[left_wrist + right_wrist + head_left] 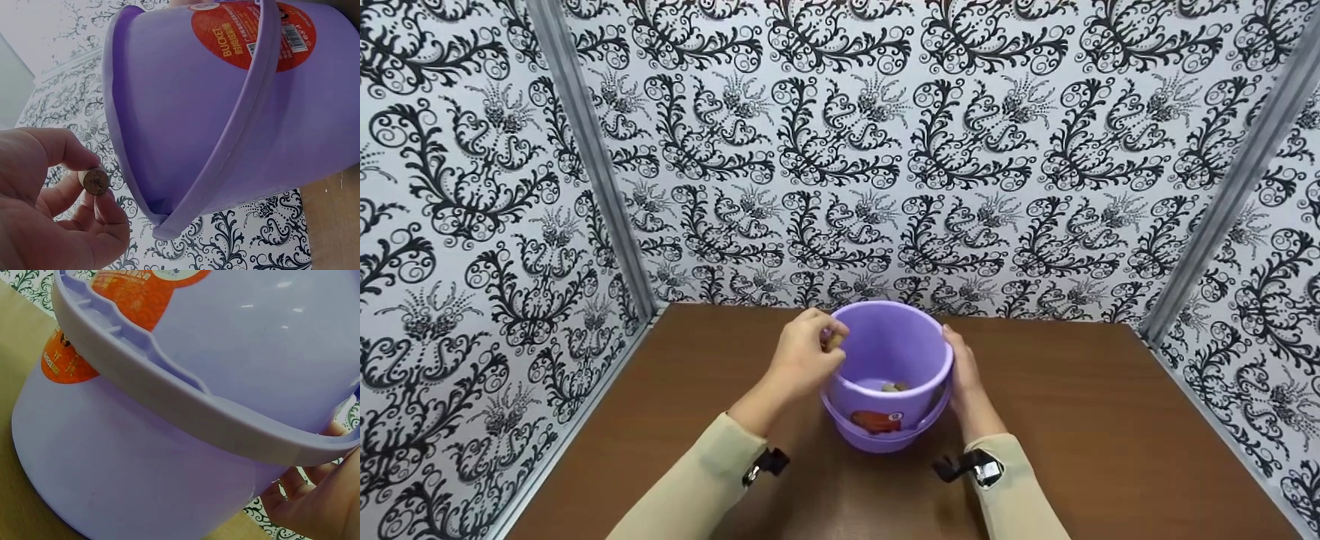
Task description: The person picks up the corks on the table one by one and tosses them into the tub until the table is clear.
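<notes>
A purple bucket point(885, 405) with an orange-red label point(225, 34) stands upright on the table, its handle point(169, 405) hanging down along the near side. My left hand point(808, 349) pinches a wine cork point(94, 181) between thumb and fingers, just outside the left part of the rim. The cork's round end faces the left wrist camera. On the opposite side, my right hand point(964, 367) holds the bucket near the rim, its fingers point(292, 486) curved along the wall and partly hidden behind it. A few small tan pieces point(895, 388) lie on the bucket's floor.
The brown wooden table point(1080, 420) extends to both sides of the bucket. White panels with black scrollwork point(847, 172) enclose it at the back and sides, joined by grey metal posts point(600, 157). A strapped camera point(986, 469) sits on each sleeve cuff.
</notes>
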Action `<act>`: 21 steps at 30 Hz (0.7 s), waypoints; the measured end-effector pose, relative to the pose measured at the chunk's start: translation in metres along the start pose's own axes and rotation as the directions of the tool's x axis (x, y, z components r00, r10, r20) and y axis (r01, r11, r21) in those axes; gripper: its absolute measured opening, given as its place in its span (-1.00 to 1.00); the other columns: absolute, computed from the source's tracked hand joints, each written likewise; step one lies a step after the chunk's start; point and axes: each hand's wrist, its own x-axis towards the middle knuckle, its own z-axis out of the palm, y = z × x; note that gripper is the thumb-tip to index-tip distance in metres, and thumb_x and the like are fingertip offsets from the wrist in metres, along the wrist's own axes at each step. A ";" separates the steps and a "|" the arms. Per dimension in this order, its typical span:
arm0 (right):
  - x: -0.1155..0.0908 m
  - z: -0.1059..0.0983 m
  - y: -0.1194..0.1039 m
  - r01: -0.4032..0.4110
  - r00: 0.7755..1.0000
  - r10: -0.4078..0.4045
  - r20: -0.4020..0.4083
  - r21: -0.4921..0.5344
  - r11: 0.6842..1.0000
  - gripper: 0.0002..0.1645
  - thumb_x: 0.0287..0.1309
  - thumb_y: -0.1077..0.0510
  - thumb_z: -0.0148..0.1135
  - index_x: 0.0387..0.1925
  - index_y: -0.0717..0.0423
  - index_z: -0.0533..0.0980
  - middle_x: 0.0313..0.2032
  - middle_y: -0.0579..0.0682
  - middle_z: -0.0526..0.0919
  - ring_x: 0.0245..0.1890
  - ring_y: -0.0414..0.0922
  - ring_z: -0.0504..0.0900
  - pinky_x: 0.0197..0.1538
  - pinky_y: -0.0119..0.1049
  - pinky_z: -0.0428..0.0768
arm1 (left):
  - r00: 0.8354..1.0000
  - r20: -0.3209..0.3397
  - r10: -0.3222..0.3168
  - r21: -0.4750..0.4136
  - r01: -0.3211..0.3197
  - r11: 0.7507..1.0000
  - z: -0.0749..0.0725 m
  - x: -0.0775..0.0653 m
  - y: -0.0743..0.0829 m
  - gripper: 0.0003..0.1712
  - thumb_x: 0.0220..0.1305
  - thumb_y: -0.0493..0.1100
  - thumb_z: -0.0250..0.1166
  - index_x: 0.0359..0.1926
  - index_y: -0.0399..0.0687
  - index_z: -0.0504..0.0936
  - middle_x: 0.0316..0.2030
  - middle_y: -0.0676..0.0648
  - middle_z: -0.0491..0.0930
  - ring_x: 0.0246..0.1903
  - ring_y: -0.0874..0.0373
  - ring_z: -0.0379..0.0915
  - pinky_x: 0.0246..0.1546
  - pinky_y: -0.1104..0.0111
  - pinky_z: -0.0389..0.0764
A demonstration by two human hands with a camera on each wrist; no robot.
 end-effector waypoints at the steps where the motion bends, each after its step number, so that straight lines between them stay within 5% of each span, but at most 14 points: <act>1: 0.000 0.000 0.000 0.002 1.000 -0.002 0.001 -0.002 1.000 -0.39 0.62 -0.14 -0.13 0.18 0.17 0.67 -0.06 -0.01 0.79 -0.06 -0.06 0.70 0.08 -0.22 0.65 | 1.000 0.007 -0.007 0.000 0.007 1.000 0.000 0.002 0.000 -0.66 -0.02 -0.45 0.33 -0.17 -0.16 0.79 -0.23 -0.02 0.59 -0.26 0.18 0.53 -0.21 0.43 0.71; 14: 0.003 -0.002 -0.001 -0.009 1.000 0.009 0.005 0.017 1.000 -0.40 0.62 -0.14 -0.10 0.21 0.18 0.65 -0.06 -0.03 0.78 -0.04 -0.05 0.70 0.10 -0.22 0.65 | 0.997 0.068 -0.023 0.004 0.022 1.000 0.009 0.025 -0.004 -0.71 -0.02 -0.46 0.33 -0.22 -0.19 0.77 -0.20 -0.08 0.60 -0.24 0.15 0.56 -0.21 0.44 0.73; 21: 0.002 0.001 0.004 -0.015 1.000 0.015 0.007 0.020 1.000 -0.44 0.61 -0.10 -0.09 0.11 0.17 0.69 -0.13 -0.01 0.77 -0.12 -0.05 0.69 0.03 -0.22 0.66 | 0.996 0.082 0.018 0.081 -0.025 0.996 0.015 0.032 -0.003 -0.72 -0.02 -0.45 0.33 -0.24 -0.17 0.78 -0.19 -0.07 0.63 -0.24 0.16 0.53 -0.19 0.42 0.70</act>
